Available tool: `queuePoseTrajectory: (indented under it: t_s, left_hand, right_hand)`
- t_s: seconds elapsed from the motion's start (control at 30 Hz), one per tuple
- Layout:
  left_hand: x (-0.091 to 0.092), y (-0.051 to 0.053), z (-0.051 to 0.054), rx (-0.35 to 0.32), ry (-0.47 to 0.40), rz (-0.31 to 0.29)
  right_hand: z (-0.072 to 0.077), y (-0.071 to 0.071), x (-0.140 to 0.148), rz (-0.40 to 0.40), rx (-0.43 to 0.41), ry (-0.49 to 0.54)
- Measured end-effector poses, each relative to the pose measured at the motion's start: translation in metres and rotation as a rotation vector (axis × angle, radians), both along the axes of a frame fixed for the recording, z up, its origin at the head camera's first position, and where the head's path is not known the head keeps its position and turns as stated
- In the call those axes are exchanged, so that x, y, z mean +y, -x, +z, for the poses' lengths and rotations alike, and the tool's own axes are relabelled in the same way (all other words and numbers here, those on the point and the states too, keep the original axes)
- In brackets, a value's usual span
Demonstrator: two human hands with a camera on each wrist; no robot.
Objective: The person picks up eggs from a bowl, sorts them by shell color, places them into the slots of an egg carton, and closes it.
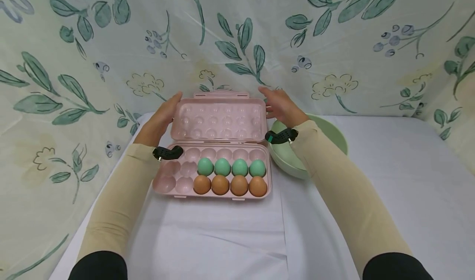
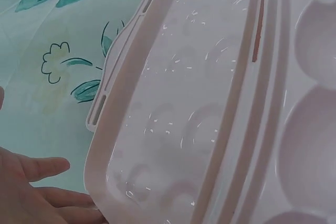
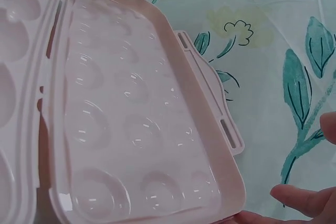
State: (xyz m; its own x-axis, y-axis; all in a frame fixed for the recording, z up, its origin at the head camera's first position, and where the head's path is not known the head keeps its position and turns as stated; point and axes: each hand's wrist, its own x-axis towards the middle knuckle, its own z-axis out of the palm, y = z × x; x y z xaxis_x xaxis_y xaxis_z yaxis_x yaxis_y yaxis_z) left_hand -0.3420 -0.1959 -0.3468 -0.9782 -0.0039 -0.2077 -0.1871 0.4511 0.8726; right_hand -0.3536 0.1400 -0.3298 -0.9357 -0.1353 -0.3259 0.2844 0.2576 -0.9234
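Note:
A pink plastic egg box [image 1: 191, 168] lies with its lid [image 1: 219, 117] raised at the back. Several green eggs [image 1: 222, 167] form one row, with several brown eggs [image 1: 220, 185] in the row in front. The left cups and back row hold no eggs. My left hand [image 1: 159, 119] is at the lid's left side, fingers extended, fingertips at its edge in the left wrist view. On the opposite side is my right hand [image 1: 283, 109], fingers fairly straight; in the right wrist view its fingers [image 3: 302, 200] reach the lid's corner. Neither hand grips anything.
A light green bowl [image 1: 332, 133] stands right of the box, partly hidden beneath my right forearm. White cloth [image 1: 222, 234] covers the table. Behind it hangs a leaf-patterned curtain [image 1: 267, 45], close to the lid's tab [image 1: 221, 94].

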Motion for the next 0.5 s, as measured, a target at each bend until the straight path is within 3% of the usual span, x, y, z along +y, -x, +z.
queuePoseTrajectory:
  t_s: [0.13,0.33,0.5]
  left_hand:
    - [-0.002,0.002,-0.001,0.017,-0.023,-0.031]
    - [-0.005,0.007,-0.002,0.049,-0.039,-0.02]
    - [-0.006,0.0,0.006,0.062,-0.035,-0.015]
  right_hand:
    - [0.001,-0.002,-0.001,-0.033,0.017,0.02]
    - [0.005,-0.007,-0.001,-0.068,0.065,0.043]
    - [0.006,-0.011,0.0,-0.073,0.092,0.045]
